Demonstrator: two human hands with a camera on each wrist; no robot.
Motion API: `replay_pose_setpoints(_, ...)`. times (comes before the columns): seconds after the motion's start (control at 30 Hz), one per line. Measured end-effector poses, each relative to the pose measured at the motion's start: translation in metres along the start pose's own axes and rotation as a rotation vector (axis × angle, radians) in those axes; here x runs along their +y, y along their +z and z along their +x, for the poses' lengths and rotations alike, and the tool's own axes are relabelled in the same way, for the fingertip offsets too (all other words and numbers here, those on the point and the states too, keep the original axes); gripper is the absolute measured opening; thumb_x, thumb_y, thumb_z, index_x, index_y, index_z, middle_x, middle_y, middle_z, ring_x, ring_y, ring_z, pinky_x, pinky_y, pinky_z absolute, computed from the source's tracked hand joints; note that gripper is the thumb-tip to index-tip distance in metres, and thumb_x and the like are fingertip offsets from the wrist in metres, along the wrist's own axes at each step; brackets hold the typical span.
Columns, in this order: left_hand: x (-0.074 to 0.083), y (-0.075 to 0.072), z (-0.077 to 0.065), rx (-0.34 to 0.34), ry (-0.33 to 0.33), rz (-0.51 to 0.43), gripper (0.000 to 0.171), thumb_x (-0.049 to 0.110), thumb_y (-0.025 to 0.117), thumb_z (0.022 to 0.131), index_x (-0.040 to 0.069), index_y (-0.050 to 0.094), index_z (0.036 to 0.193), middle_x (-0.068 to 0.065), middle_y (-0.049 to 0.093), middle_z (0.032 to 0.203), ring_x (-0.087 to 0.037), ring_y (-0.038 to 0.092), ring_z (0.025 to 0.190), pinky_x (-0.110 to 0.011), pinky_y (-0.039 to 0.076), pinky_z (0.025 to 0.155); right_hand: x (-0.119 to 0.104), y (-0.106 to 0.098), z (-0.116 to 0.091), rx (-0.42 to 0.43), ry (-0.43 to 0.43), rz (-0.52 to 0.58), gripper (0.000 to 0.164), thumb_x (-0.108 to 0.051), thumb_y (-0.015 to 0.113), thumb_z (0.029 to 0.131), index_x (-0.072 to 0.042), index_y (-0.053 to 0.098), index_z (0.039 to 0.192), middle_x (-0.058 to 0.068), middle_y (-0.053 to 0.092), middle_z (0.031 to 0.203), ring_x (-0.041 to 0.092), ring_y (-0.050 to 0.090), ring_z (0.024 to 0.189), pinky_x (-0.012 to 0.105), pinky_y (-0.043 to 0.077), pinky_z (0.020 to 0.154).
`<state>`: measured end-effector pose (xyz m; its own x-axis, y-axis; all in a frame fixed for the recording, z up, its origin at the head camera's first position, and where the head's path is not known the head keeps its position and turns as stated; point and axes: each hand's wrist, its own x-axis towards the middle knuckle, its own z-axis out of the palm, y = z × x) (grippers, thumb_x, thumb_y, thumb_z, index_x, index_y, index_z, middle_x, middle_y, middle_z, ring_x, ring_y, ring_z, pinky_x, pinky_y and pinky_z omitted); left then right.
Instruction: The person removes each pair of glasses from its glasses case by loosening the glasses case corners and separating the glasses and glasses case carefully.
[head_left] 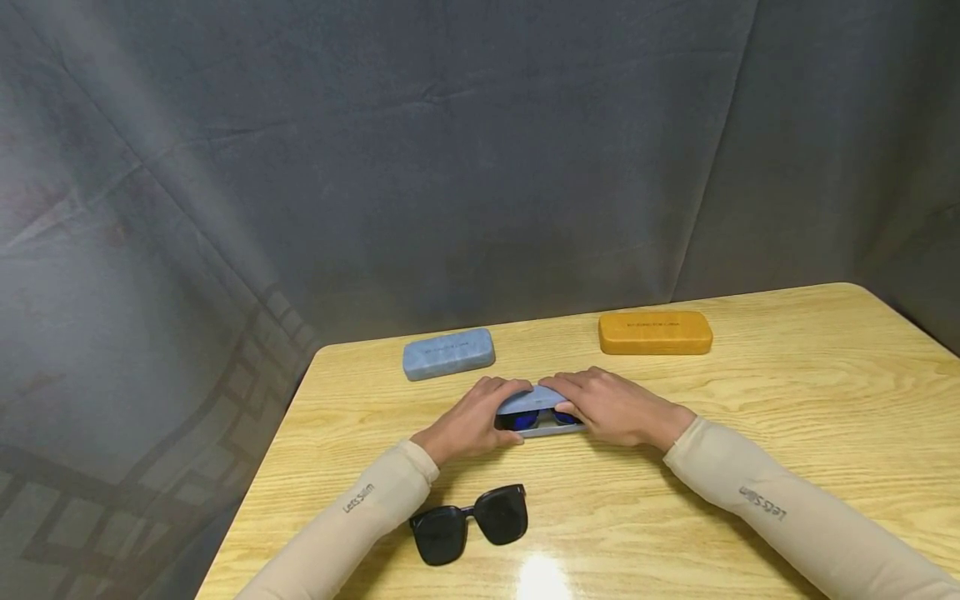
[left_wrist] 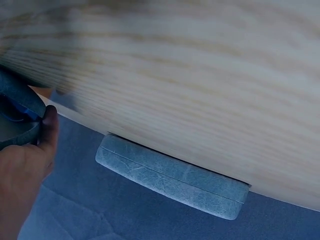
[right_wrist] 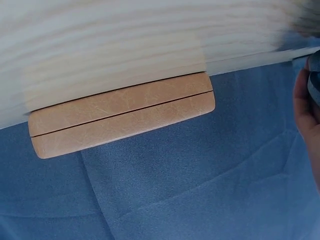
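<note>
Between both hands at the middle of the table is a blue glasses case (head_left: 542,398) with its lid partly raised. Inside it, dark blue-tinted sunglasses (head_left: 527,419) show through the gap. My left hand (head_left: 474,417) grips the case's left end, fingers over the lid and thumb low at the front. At the other end my right hand (head_left: 613,407) holds it, fingers on top of the lid and thumb at the opening. The left wrist view shows the left hand (left_wrist: 31,162) at the part-open case (left_wrist: 22,112). Only an edge of the right hand (right_wrist: 306,107) appears in the right wrist view.
Black sunglasses (head_left: 472,525) lie on the wooden table (head_left: 787,375) in front of the left forearm. Behind the hands, a closed blue glasses case (head_left: 448,354) sits at the left and a closed orange one (head_left: 655,333) at the right. A grey curtain (head_left: 480,167) hangs beyond the table.
</note>
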<state>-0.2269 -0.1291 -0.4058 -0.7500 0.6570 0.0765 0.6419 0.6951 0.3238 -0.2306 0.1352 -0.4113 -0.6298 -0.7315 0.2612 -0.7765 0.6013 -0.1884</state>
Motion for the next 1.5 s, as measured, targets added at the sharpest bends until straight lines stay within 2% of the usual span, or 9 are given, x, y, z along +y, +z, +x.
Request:
replay_pose_setpoints(0.63,-0.001,0.002,0.001,0.017,0.008,0.006,0.072,0.033,0.081,0.084,0.022,0.045,0.145,-0.004,0.056,0.138,-0.021,0.052,0.127,-0.04,0.045,0.107,0.002,-0.001,0.002,0.008,0.009,0.005,0.044,-0.038,0.04,0.107,-0.014,0.05,0.143,0.001,0.064,0.135,0.02,0.067,0.114,0.042,0.053,0.098)
replay_pose_setpoints(0.93,-0.001,0.003,0.002,0.024,0.018,0.007,0.07,0.033,0.081,0.084,0.02,0.046,0.143,-0.003,0.058,0.137,-0.021,0.052,0.128,-0.039,0.045,0.108,0.001,-0.002,0.002,0.0,0.023,0.013,0.045,-0.039,0.04,0.107,-0.014,0.05,0.143,0.002,0.064,0.136,0.021,0.066,0.116,0.043,0.053,0.099)
replay_pose_setpoints(1.03,-0.001,0.003,0.002,0.033,0.025,0.002,0.071,0.032,0.082,0.083,0.019,0.046,0.142,-0.002,0.058,0.136,-0.021,0.053,0.128,-0.039,0.045,0.108,0.001,-0.003,0.003,-0.002,0.036,0.033,0.044,-0.04,0.04,0.107,-0.015,0.051,0.142,0.0,0.065,0.134,0.02,0.067,0.114,0.042,0.053,0.099)
replay_pose_setpoints(1.3,-0.001,0.002,0.003,0.043,-0.016,-0.046,0.076,0.031,0.086,0.078,0.02,0.044,0.14,0.0,0.058,0.138,-0.021,0.052,0.131,-0.04,0.045,0.11,0.001,-0.005,0.009,-0.026,0.089,0.107,0.044,-0.044,0.038,0.107,-0.02,0.056,0.138,-0.004,0.067,0.128,0.014,0.066,0.111,0.041,0.054,0.098)
replay_pose_setpoints(1.5,0.0,0.001,0.003,0.055,-0.012,-0.067,0.078,0.03,0.087,0.077,0.02,0.043,0.141,-0.002,0.058,0.136,-0.02,0.055,0.127,-0.04,0.047,0.108,0.004,-0.006,0.011,-0.049,0.127,0.147,0.044,-0.046,0.034,0.107,-0.022,0.056,0.137,-0.005,0.067,0.127,0.013,0.065,0.109,0.042,0.053,0.097)
